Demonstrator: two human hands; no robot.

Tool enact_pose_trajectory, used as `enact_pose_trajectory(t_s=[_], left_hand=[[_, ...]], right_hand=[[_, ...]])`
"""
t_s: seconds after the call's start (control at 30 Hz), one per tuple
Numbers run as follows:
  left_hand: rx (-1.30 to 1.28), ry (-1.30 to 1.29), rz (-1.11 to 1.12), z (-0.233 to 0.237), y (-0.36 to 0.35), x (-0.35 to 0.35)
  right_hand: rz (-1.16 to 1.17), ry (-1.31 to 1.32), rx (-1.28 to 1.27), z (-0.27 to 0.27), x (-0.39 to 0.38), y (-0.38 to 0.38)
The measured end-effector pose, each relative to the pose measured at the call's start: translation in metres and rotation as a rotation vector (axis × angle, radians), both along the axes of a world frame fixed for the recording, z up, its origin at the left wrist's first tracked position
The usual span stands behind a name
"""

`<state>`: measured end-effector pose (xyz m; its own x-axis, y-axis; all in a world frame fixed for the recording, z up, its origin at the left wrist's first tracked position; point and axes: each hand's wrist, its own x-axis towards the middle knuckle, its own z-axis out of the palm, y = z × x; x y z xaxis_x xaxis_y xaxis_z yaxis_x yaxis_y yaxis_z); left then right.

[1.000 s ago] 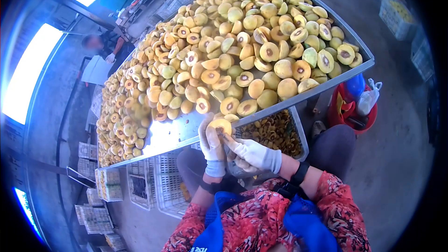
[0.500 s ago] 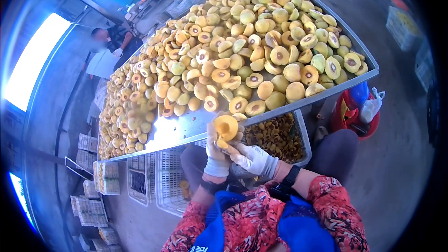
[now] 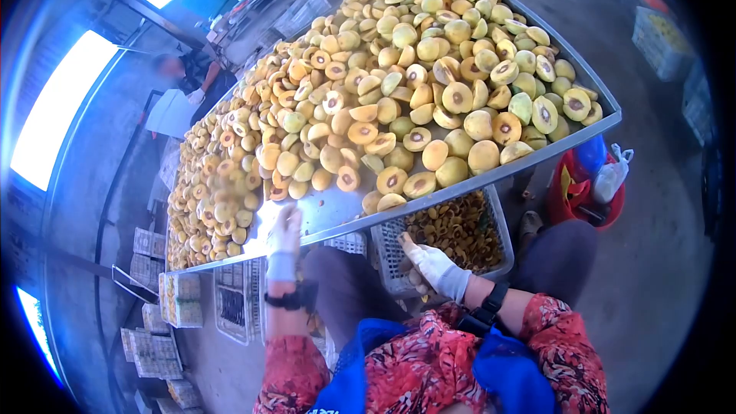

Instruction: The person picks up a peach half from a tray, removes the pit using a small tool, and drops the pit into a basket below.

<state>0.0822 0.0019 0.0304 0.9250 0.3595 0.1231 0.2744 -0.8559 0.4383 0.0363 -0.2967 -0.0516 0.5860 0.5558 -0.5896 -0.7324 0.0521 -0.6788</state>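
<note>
Our left hand [image 3: 284, 231], in a white fabric glove with a pale grey cuff, is raised at the near edge of the broad metal table with a raised grey rim [image 3: 506, 171], beside a bare, glaring patch of its surface. It is blurred, so we cannot tell whether its fingers are loose or closed on anything. Our right hand [image 3: 435, 267], gloved alike, is lower, over the near side of the grey-white slatted plastic crate [image 3: 504, 241] below the table. Its fingers are bent together with a brownish tip showing at their ends; whether that is stained glove or something gripped, we cannot tell.

Before us on the table lie the yellow-orange halved fruits [image 3: 368, 100], heaped over most of it and thinning toward our left hand. Many rest cut face up, showing pale yellow to orange flesh around a brown centre; others show their rounded skins, smooth and yellow, some tinged green. On the right we see them large and clear: one cut half [image 3: 506, 128] has deep orange flesh and a reddish-brown middle, while an oval half [image 3: 544, 115] near it is paler, with a greenish-yellow edge. One half [image 3: 391, 201] lies right by the near rim.

Inside the crate we see a mass of small brownish-yellow pieces [image 3: 460, 230]. To our right stands a round red plastic bucket [image 3: 609, 215], holding a white plastic bag [image 3: 609, 182].
</note>
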Motion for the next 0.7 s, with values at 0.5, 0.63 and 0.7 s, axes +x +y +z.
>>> enact_pose_trajectory(t_s=[0.5,0.63,0.7], left_hand=[[0.054,-0.001,-0.224,-0.082,-0.081,0.091],[-0.718,-0.284,-0.367,-0.07,-0.107,0.05],[-0.965,-0.217,-0.385,-0.052,-0.118,0.027]], right_hand=[[-0.185,-0.673,-0.186,-0.014,0.013,0.004],[-0.18,-0.818,-0.292,0.009,0.015,-0.004],[-0.172,-0.931,-0.376,0.017,0.017,-0.005]])
